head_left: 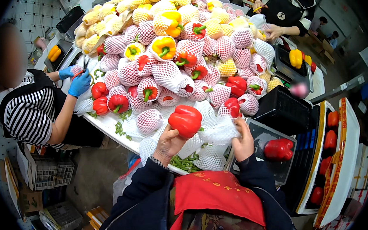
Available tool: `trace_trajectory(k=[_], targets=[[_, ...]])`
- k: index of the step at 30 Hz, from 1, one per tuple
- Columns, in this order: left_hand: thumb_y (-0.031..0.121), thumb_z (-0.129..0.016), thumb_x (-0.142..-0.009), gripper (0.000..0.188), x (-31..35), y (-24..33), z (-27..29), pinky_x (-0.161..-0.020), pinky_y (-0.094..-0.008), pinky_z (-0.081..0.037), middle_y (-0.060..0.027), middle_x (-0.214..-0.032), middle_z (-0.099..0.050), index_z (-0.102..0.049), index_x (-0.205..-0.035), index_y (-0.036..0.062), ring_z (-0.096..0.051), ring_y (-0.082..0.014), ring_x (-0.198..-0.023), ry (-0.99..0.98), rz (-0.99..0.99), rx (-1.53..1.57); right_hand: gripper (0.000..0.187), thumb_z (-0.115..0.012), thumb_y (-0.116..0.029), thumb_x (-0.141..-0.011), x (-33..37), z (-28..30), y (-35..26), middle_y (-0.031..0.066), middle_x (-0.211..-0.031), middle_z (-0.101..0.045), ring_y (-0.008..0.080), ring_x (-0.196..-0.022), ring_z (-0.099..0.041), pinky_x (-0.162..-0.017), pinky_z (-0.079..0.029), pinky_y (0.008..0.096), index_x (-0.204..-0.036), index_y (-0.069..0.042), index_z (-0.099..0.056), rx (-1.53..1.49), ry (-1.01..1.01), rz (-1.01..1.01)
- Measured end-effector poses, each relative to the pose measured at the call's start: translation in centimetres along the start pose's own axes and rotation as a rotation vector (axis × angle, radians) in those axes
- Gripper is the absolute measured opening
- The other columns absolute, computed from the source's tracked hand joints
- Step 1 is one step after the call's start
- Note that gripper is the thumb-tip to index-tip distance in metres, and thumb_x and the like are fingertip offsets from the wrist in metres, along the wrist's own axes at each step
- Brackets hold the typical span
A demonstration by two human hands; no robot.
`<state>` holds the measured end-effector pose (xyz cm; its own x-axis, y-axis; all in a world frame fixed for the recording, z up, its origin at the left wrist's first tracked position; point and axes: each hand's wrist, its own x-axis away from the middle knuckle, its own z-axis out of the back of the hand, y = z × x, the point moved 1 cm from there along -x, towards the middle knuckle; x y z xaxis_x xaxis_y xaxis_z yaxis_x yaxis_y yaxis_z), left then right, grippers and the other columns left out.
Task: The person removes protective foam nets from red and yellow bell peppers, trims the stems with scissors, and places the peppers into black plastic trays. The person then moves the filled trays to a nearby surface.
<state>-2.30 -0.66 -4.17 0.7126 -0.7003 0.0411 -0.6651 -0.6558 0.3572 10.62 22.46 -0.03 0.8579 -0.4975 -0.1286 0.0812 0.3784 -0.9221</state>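
Observation:
My left hand [168, 145] is closed round the lower side of a bare red bell pepper [185, 120], lifted over the table's near edge. To its right, my right hand [243, 141] pinches a white foam net sleeve [220, 131], which hangs beside the pepper. Loose white sleeves [212, 157] lie beneath my hands, with cut green stems [184, 163] among them. Beyond rises a big heap of red and yellow bell peppers, many wrapped in pink, white or yellow foam nets [167, 75].
Right of my hands, a single red pepper [279, 149] lies on a dark scale-like plate [260, 136]. Behind stands a black crate [282, 107]; further right, a white foam box [319, 147] contains red peppers. Co-workers stand at left, in blue gloves [79, 83], and at far right.

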Motion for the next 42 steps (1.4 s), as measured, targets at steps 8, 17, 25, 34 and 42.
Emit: trace_trajectory(k=[8,17,25,34,42], targets=[[0.021,-0.076,-0.08,0.077,0.4,-0.9,0.6,-0.117,-0.0492,-0.035,-0.016,-0.144,-0.052,-0.041,-0.146,0.0048,-0.05,-0.0328,-0.134,0.006,0.002,0.043,0.045,-0.061,-0.006,-0.089,-1.1,-2.5,-6.8,0.0234,-0.134,-0.054,0.0314,-0.114,-0.062,-0.093,-0.051,0.0383,-0.133,0.0,-0.054,0.019,-0.226,0.114],[0.019,-0.074,-0.075,0.088,0.7,0.9,-2.7,-0.112,-0.0416,-0.039,-0.0114,-0.135,-0.057,-0.033,-0.151,0.0045,-0.055,-0.0242,-0.127,-0.167,0.156,-0.395,0.019,-0.057,-0.019,-0.101,-0.4,-3.5,-3.4,0.0046,-0.077,-0.066,0.0094,-0.059,-0.06,-0.055,-0.049,0.0261,-0.107,-0.002,-0.063,-0.442,-0.708,-0.459],[0.042,-0.078,-0.082,0.082,1.2,0.9,-3.7,-0.102,-0.0357,-0.049,-0.0132,-0.128,-0.059,-0.042,-0.143,0.0006,-0.059,-0.0215,-0.119,0.104,0.179,-0.501,0.018,-0.063,-0.019,-0.089,0.6,-4.0,-4.4,0.0219,-0.077,-0.064,0.0416,-0.074,-0.065,-0.065,-0.052,0.0449,-0.095,-0.002,-0.062,0.204,-0.455,0.17],[0.026,-0.066,-0.089,0.053,2.1,-0.2,-5.8,-0.098,-0.0357,-0.049,-0.0122,-0.121,-0.061,-0.052,-0.134,0.0009,-0.06,-0.0192,-0.111,0.187,0.066,-0.591,0.022,-0.063,-0.018,-0.091,0.4,-3.8,-3.6,0.0203,-0.077,-0.066,0.0401,-0.071,-0.066,-0.066,-0.054,0.0443,-0.107,-0.003,-0.065,0.17,-0.469,0.249],[0.074,-0.029,-0.095,0.087,1.0,0.1,-1.5,-0.078,-0.0458,-0.061,-0.0313,-0.123,-0.062,-0.051,-0.136,0.0016,-0.069,-0.0436,-0.097,0.126,0.316,0.151,0.071,-0.077,-0.02,-0.083,-0.2,-2.5,-3.6,0.0243,-0.133,-0.053,0.0401,-0.117,-0.055,-0.097,-0.047,0.0455,-0.143,0.002,-0.046,0.57,-0.216,0.402]])
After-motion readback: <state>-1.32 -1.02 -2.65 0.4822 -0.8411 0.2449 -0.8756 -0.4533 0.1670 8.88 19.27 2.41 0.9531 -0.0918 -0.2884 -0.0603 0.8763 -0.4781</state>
